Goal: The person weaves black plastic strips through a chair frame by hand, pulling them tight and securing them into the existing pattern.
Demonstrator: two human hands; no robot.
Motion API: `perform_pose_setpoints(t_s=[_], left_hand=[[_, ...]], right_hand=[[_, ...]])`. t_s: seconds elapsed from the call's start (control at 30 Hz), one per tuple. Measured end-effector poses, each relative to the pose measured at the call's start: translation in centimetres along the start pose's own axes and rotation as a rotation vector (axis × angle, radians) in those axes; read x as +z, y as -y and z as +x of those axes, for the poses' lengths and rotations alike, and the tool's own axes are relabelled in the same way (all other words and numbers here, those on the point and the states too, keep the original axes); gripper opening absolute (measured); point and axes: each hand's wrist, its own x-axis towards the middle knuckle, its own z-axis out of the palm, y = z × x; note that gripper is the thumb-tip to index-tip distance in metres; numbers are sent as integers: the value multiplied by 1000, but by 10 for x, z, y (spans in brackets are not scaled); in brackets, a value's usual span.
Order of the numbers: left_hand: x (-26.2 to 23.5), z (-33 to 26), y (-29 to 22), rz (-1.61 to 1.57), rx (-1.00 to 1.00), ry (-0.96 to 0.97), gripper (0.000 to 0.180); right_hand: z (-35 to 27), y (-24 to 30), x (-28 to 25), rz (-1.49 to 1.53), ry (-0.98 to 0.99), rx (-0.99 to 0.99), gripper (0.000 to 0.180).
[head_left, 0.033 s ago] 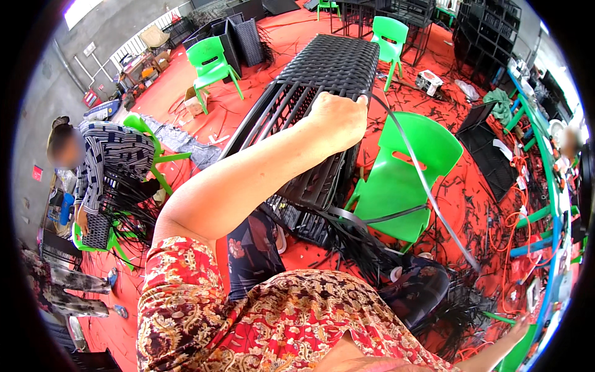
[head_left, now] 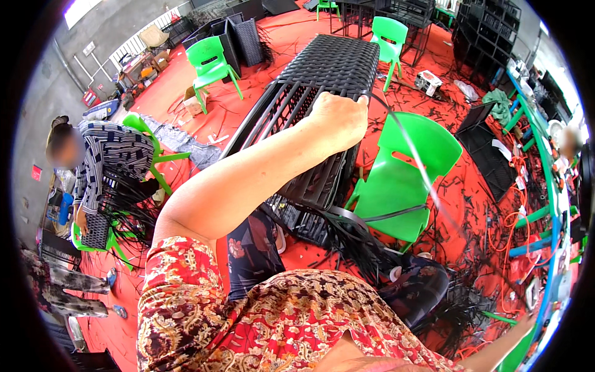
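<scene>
a partly woven black frame (head_left: 334, 59) stands beside a slanting dark strip (head_left: 407, 140).

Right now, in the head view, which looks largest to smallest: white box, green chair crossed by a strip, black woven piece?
1. Black woven piece
2. Green chair
3. White box, farther off than the chair

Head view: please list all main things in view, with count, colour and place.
Woven piece: one, black, centre
Flat strip: one, grey-black, centre toward lower right
Loose strips: many, black, floor
Chairs: at least six, green, left, right and top
Floor covering: one, red, throughout
Stacked frames: several, black, top right
Box: one, white, upper right
Other people: at least two, patterned clothes, left
Left hand: one, bare, centre, on flat strip
Right hand: one, bare, lower right, blurred
</scene>
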Motion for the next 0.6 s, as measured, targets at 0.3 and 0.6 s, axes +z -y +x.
perform_pose_setpoints(t_s=[0.3, 0.6], left_hand=[[12, 0, 10, -24, -112, 26, 40], [1, 27, -12, -153, -44, 52, 42]], right_hand=[[26, 370, 10, 352, -23, -1167, 35], [-3, 411, 146, 622, 685, -779, 28]])
